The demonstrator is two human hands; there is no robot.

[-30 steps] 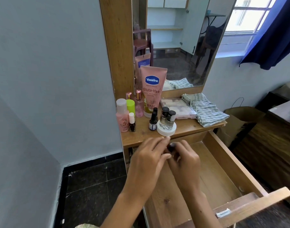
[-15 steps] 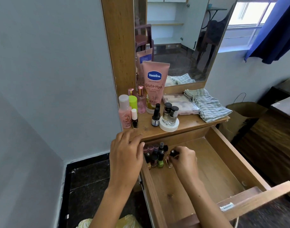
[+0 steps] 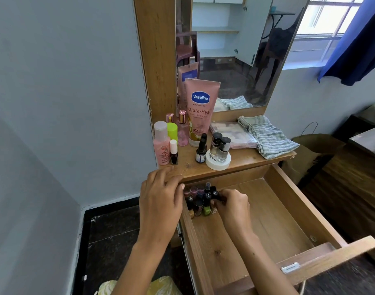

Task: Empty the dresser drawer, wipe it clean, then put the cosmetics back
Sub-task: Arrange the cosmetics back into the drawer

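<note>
Crowding the wooden bench (image 3: 242, 161): pink Vaseline tube (image 3: 200, 111), folded striped grey cloth (image 3: 267, 136), clear flat palette case (image 3: 232, 135). Half hidden behind left hand (image 3: 161, 201), fingers loosely spread on bench edge: cluster of small nail polish bottles (image 3: 200, 201) in open wooden drawer (image 3: 293, 211), back-left corner. Right hand (image 3: 233, 206) fingers pinching one dark-capped bottle there.

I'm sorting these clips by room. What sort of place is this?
Probably a bedroom: a wooden dresser with a tall mirror, cosmetics such as a Vaseline tube on top, and a curtained window.
</note>
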